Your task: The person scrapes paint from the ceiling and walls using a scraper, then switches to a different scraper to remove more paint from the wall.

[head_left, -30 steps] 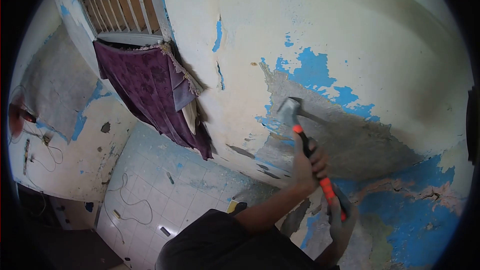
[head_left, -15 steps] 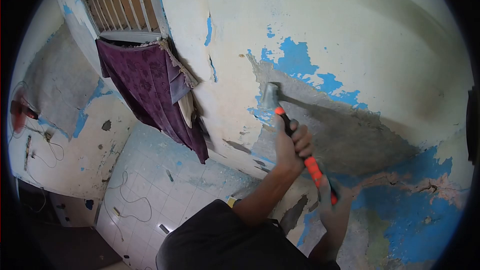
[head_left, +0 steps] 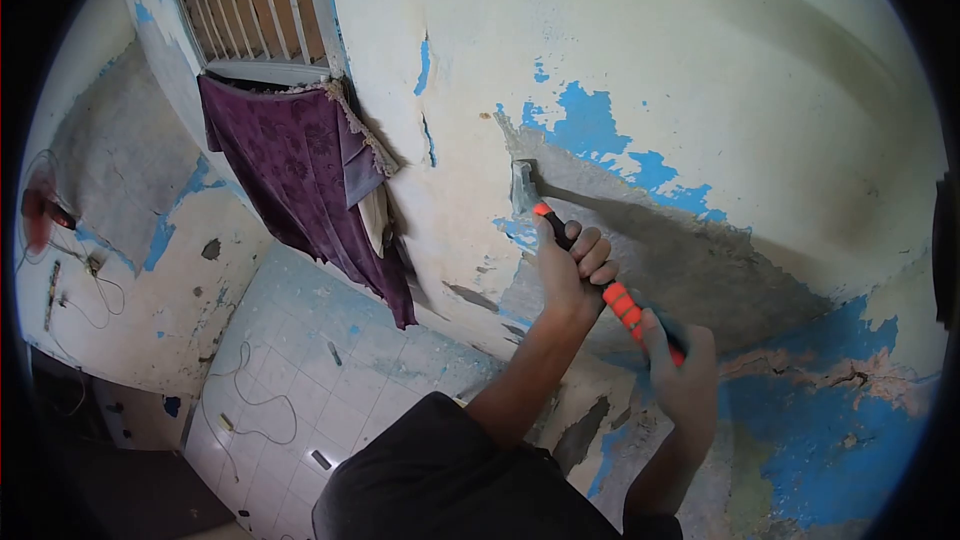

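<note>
A long-handled scraper (head_left: 627, 310) with an orange and black grip slants across the wall. Its whitish metal head (head_left: 522, 188) is at the left edge of a bare grey patch (head_left: 690, 280). Around the black upper part of the handle, my left hand (head_left: 577, 268) is closed. My right hand (head_left: 680, 365) holds the lower end, its thumb along the orange grip. Blue paint (head_left: 585, 120) shows above the patch where the cream layer is gone.
A purple cloth (head_left: 290, 155) hangs under a barred window (head_left: 250, 5) on the left. Below are a tiled floor (head_left: 340, 405) with a loose cable (head_left: 290, 420) and small items. At the far left a red fan (head_left: 38, 218) stands out from the wall. Cracked plaster (head_left: 850, 375) lies to the right.
The scraper head has shifted slightly left and up on the wall. My left hand has moved a little left with it, while my right hand has moved right and slightly up.
</note>
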Demonstrator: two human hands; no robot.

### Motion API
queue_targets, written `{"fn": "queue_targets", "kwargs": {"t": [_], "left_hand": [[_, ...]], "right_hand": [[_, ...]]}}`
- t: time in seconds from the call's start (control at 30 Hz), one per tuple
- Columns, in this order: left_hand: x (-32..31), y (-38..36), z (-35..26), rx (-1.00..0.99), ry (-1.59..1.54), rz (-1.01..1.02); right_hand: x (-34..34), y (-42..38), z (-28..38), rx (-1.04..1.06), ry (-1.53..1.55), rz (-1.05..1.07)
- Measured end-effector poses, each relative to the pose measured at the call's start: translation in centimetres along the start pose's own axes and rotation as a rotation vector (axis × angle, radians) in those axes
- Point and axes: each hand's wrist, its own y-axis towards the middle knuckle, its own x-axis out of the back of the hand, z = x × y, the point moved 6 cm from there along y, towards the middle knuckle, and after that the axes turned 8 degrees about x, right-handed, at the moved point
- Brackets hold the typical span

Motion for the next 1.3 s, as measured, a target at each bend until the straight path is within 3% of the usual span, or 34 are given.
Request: {"fn": "queue_targets", "kwargs": {"t": [0.07,0.17,0.27,0.5,0.63,0.73,0.77,0.87,0.93,1.03,1.13,1.23,1.3], "left_hand": [[0.0,-0.4,0.3,-0.008,0.011,-0.011],[-1.1,-2.1,3.3,0.139,0.081,-0.040],[-0.2,-0.2,-0.3,-0.016,0.058,-0.019],[-1.2,-2.0,2.1,0.101,0.117,-0.065],[-0.4,-0.4,-0.7,0.009,0.089,0.016],[-0.5,-1.9,1.9,0.113,0.155,-0.070],[-0.8,-2.2,2.5,0.146,0.162,-0.017],[-0.1,-0.6,-1.0,-0.010,0.160,-0.048],[0.3,-0.9,-0.8,0.015,0.163,-0.051],[-0.3,-2.4,2.0,0.138,0.222,-0.120],[-0.1,-0.9,-1.2,-0.014,0.238,-0.098],[-0.3,-0.9,-1.3,-0.004,0.192,-0.040],[-0.6,-1.3,0.4,0.057,0.225,-0.053]], "right_hand": [[0.1,-1.0,-0.8,-0.060,0.055,0.043],[1.0,-1.4,-1.6,-0.026,0.069,0.002],[0.1,-0.2,-0.3,-0.026,0.048,0.015],[0.2,-0.7,-0.6,0.030,0.070,-0.017],[-1.0,0.0,-0.7,-0.075,0.151,0.076],[0.3,-2.8,-2.1,-0.033,0.088,-0.011],[0.0,-2.1,-2.2,-0.028,0.081,-0.041],[-1.6,-1.3,-2.9,-0.054,0.089,-0.033],[-2.0,-1.0,-3.5,-0.071,0.122,0.042],[-1.2,-3.5,-4.0,-0.055,0.233,-0.029],[-2.6,-1.7,-4.0,-0.202,0.196,-0.016],[-2.7,-1.2,-3.4,-0.050,0.185,0.025],[-1.5,-3.6,-4.4,-0.083,0.221,-0.003]]}}
